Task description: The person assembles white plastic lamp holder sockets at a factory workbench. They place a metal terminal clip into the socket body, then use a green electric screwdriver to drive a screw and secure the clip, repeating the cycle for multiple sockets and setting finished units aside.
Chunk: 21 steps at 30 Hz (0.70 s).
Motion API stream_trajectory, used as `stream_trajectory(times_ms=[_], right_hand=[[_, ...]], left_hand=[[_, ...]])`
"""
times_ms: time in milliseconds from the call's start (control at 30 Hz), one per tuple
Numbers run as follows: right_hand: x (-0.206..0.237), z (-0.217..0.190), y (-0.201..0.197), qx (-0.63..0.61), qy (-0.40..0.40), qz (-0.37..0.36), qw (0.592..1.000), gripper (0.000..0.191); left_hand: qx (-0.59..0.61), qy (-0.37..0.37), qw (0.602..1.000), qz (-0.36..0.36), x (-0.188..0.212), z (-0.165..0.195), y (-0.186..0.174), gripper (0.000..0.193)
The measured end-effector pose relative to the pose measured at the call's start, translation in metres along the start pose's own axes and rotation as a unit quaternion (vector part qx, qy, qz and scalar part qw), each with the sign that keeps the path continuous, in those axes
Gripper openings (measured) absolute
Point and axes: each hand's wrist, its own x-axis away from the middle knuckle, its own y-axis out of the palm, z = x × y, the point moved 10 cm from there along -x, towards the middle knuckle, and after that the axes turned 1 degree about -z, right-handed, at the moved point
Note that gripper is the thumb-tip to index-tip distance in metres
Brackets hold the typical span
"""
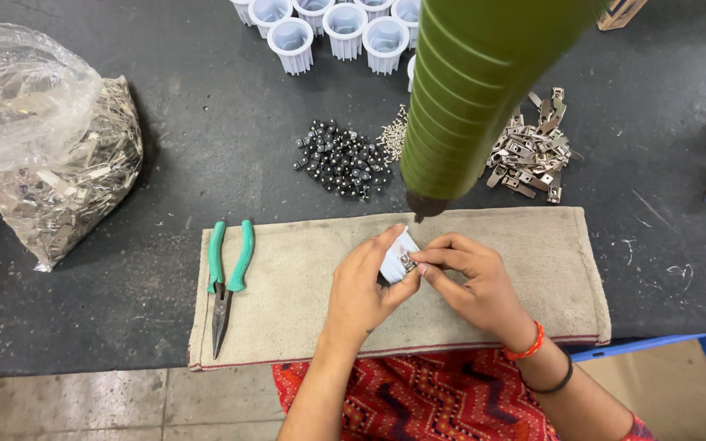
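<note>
Nearest me, over the cloth (304, 278), my left hand (365, 290) pinches a small white holder (394, 260), light and rigid; my right hand (471, 282) closes fingertips on a tiny, likely slippery metal clip (408, 261) against it. Beyond, pliers (226, 282), black beads (341, 159), a clip pile (529, 155).

Bare cloth (304, 269) is left open between the pliers (226, 282) and the hands. Above them, passage is blocked by the hanging green tool (471, 90). Beyond the cloth, the counter (206, 147) is crowded by black caps (341, 159), metal clips (529, 151) and white cups (341, 28).
</note>
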Motion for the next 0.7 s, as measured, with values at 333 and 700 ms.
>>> stream_trajectory(times_ms=[333, 700], right_hand=[[0.000, -0.013, 0.001, 0.006, -0.031, 0.003, 1.000, 0.021], [-0.002, -0.017, -0.001, 0.026, -0.044, 0.010, 0.999, 0.020]], left_hand=[[0.021, -0.023, 1.000, 0.001, 0.004, -0.008, 0.003, 0.051], [-0.006, -0.116, 0.991, -0.068, 0.005, -0.020, 0.013, 0.064]])
